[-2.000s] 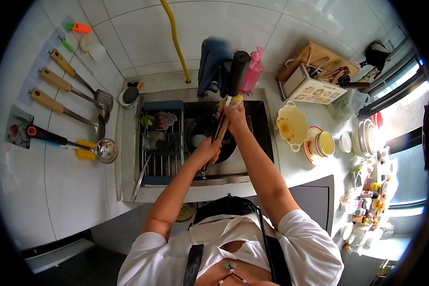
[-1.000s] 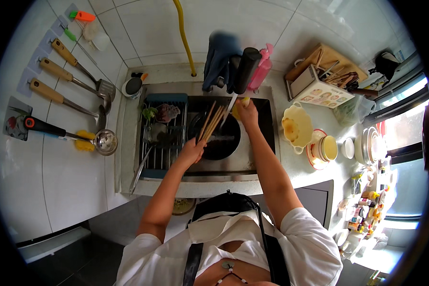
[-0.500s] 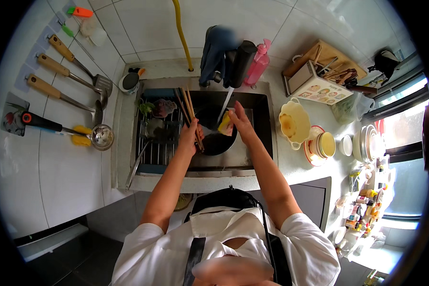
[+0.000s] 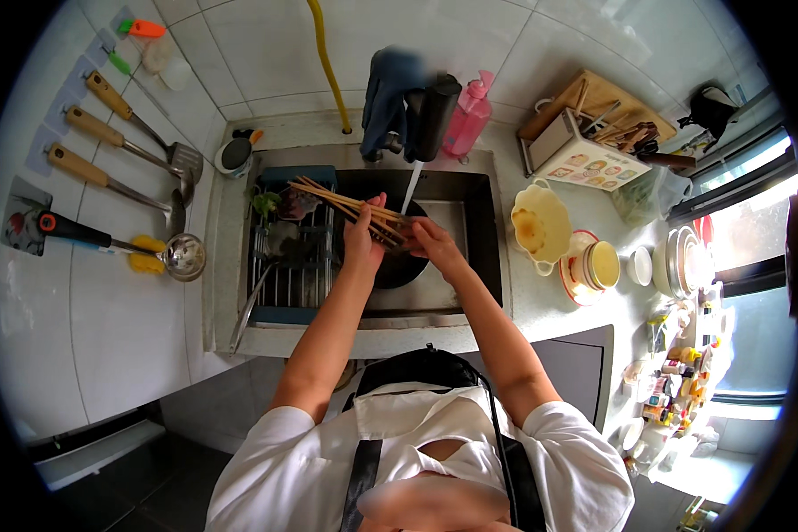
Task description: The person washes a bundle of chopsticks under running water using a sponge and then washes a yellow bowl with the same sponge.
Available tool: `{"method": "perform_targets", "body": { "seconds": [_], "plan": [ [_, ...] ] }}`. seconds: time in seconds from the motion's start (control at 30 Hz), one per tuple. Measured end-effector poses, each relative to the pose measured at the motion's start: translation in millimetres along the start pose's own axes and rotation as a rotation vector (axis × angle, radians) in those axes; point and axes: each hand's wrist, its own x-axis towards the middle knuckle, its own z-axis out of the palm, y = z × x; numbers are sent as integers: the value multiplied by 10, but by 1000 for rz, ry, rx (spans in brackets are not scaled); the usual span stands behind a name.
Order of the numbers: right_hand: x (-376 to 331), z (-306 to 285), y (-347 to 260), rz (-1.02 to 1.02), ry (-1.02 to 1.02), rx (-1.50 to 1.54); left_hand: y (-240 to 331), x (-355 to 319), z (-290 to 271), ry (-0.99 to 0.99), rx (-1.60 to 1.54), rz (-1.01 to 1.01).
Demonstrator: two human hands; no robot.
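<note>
left hand (image 4: 362, 232) and right hand (image 4: 427, 241) both closed around a bundle of wooden chopsticks (image 4: 346, 206) | bundle over sink (image 4: 483, 257), under tap stream, tips pointing to 10 o'clock | likely light, stiff, wet-slippery; grip mid-bundle

Pink bottle (image 4: 468, 115) behind sink — small jars (image 4: 683, 390) far right.

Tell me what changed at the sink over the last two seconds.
The bundle of chopsticks swung from pointing up toward the tap to lying nearly level across the sink, tips over the drying rack. The left hand kept its grip on it; the right hand dropped from the tap area to the bundle's near end. The water stream, dark pot and hanging utensils stayed put.
</note>
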Motion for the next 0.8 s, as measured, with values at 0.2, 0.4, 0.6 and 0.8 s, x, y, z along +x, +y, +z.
{"method": "perform_targets", "body": {
  "seconds": [0.2, 0.4, 0.6, 0.8],
  "plan": [
    [15, 49, 18, -104, 33, 36, -105, 75, -12, 25, -25, -1],
    [-17, 120, -73, -89, -62, -154, -189, 94, 78, 100, 72, 111],
    [26, 74, -17, -70, -24, -101, -248, 78, 121, 41, 76, 157],
    [95, 2, -45, 0, 97, 335, -318, 129, 100, -63, 66, 105]
  ]
}}
